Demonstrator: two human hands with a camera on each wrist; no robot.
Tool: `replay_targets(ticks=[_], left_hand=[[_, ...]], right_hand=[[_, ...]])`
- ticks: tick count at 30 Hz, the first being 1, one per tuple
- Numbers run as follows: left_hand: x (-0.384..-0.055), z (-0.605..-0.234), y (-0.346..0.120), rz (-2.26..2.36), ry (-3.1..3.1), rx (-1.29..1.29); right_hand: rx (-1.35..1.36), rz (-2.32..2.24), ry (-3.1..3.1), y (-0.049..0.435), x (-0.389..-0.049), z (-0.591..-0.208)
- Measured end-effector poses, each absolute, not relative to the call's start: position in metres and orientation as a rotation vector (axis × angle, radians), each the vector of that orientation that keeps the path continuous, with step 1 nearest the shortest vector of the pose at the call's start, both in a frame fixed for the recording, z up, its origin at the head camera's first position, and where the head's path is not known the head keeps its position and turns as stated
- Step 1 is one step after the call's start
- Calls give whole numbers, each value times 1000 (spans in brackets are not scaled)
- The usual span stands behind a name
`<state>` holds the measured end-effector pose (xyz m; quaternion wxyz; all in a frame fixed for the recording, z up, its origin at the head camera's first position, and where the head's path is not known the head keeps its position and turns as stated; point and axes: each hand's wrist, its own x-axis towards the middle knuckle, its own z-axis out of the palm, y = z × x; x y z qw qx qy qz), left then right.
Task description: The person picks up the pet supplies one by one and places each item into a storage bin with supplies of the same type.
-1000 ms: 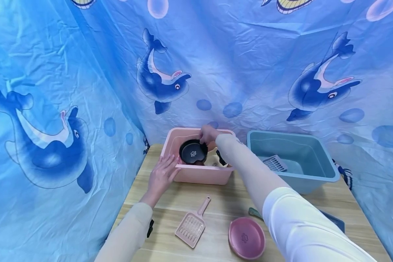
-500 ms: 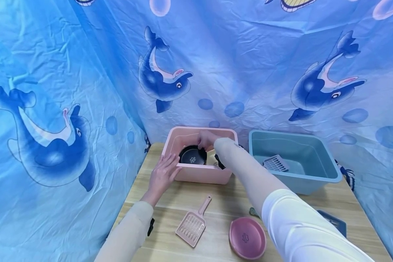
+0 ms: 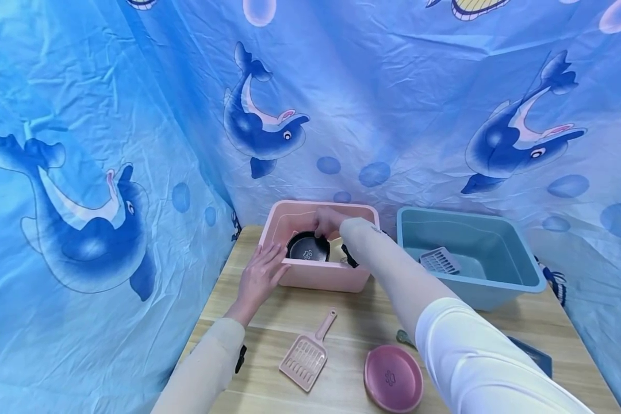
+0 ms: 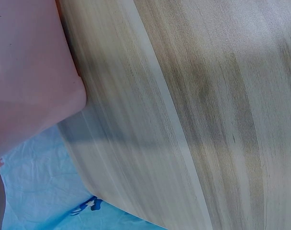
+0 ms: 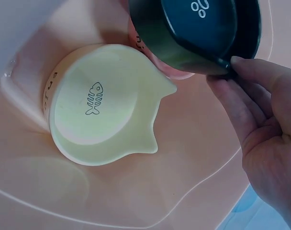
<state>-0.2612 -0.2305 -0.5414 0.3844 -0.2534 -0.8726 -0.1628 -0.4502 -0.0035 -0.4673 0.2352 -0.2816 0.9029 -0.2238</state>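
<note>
Inside the pink tub point(image 3: 321, 280), my right hand point(image 3: 328, 220) pinches the rim of a black bowl with a paw print point(image 3: 302, 244) between thumb and fingers. In the right wrist view the black bowl point(image 5: 198, 38) is tilted and partly covers a pink bowl point(image 5: 175, 73). Beside these lies a cream bowl with two pointed ears point(image 5: 102, 110) and a fishbone drawing. My left hand point(image 3: 259, 276) rests with straight fingers on the tub's front left rim; the left wrist view shows mainly the tub's outer corner point(image 4: 35, 72) and the wooden table.
To the right stands a teal tub point(image 3: 481, 293) with a slotted scoop point(image 3: 440, 260) inside. A pink litter scoop point(image 3: 304, 361) and a rose-coloured bowl point(image 3: 393, 388) lie in front. My right arm partly hides a green handle point(image 3: 405, 338) and a dark blue item point(image 3: 538, 357).
My right hand has lowered the black bowl deeper into the pink tub, so the front wall now hides its lower edge. My left hand stays on the rim.
</note>
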Motion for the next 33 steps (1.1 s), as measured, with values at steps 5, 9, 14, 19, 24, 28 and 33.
replay_targets(ticks=[5, 9, 14, 19, 24, 28, 33], left_hand=[[-260, -542, -224, -422, -2250, -638], [-260, -542, -220, -431, -2264, -643], [-260, -542, -220, -422, -2274, -650], [-261, -543, -220, -418, -2273, -649], [-262, -543, -222, -443, -2238, -664], [-263, -542, -225, -456, -2239, -664], [-264, -541, -230, -450, -2253, -670]], right_hand=[[-772, -719, 2402, 7, -444, -465], [-763, -821, 2247, 18, -438, -453], [-824, -735, 2226, 28, -437, -439], [-767, -748, 2312, 40, -423, -420], [-723, -783, 2284, 58, -411, -396], [-695, -772, 2222, 75, -401, -376], [-727, -661, 2203, 97, -384, -348]])
